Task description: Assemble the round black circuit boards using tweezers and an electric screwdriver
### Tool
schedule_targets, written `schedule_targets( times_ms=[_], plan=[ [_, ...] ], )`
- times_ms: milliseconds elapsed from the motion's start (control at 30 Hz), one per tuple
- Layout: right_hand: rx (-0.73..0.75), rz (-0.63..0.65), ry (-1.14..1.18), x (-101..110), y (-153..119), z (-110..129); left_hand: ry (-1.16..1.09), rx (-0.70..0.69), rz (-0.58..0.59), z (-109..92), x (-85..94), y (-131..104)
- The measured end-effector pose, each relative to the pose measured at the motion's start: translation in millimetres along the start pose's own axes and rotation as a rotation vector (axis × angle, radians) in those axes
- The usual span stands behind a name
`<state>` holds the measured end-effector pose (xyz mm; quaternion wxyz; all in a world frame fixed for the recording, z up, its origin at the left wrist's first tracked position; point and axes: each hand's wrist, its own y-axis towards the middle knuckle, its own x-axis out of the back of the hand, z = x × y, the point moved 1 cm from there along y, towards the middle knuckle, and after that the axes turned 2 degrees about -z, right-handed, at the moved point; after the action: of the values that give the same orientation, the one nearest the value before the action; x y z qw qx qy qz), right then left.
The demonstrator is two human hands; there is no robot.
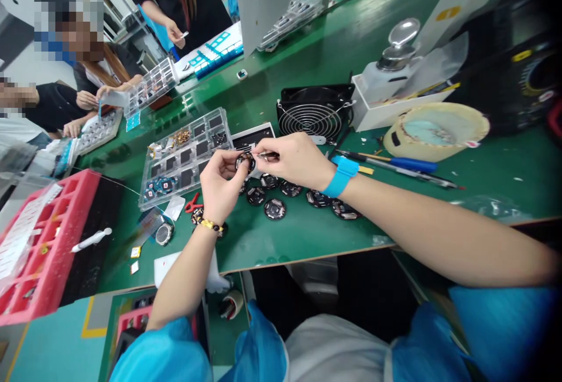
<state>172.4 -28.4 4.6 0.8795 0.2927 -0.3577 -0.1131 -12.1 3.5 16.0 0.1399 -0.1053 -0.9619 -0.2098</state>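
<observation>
My left hand (220,184) pinches a small round black watch part (244,162) between thumb and fingers, above the green bench. My right hand (295,159) is closed on slim metal tweezers (268,154), whose tip reaches the held part; the fingers partly hide the tool. Below both hands lie several similar round black watch parts (274,209), with electronics showing on their faces. A clear compartment tray (187,156) of small components sits just beyond my left hand. Beside my left wrist is a red clamp (193,203).
A black fan (314,115) stands behind my right hand. Further right are a white box (381,98) with a pump bottle, a cream tub (437,130) and several pens (406,165). A pink foam tray (48,241) lies left. Co-workers (105,68) handle trays across the bench.
</observation>
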Motion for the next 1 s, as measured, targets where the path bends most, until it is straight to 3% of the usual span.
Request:
schedule_targets(
  times_ms=[167, 367, 567, 700, 1000],
  plan=[
    [0.014, -0.037, -0.009, -2, -1, 1, -0.038, 0.018, -0.016, 0, -2.8, -2],
    [-0.083, -0.056, 0.164, 1, 0, 7, -0.065, 0.027, -0.030, -2, -4.5, -3],
    [-0.253, 0.078, 0.436, 5, 8, 0, -0.147, 0.050, -0.018, 3, -2.1, 2],
    [-0.283, 0.122, 0.547, 7, 12, -1, -0.140, 0.026, -0.001, 4, -0.4, 3],
    [-0.345, 0.104, 0.621, 3, 12, 3, -0.193, 0.050, 0.000, 6, -1.2, 3]
  ],
)
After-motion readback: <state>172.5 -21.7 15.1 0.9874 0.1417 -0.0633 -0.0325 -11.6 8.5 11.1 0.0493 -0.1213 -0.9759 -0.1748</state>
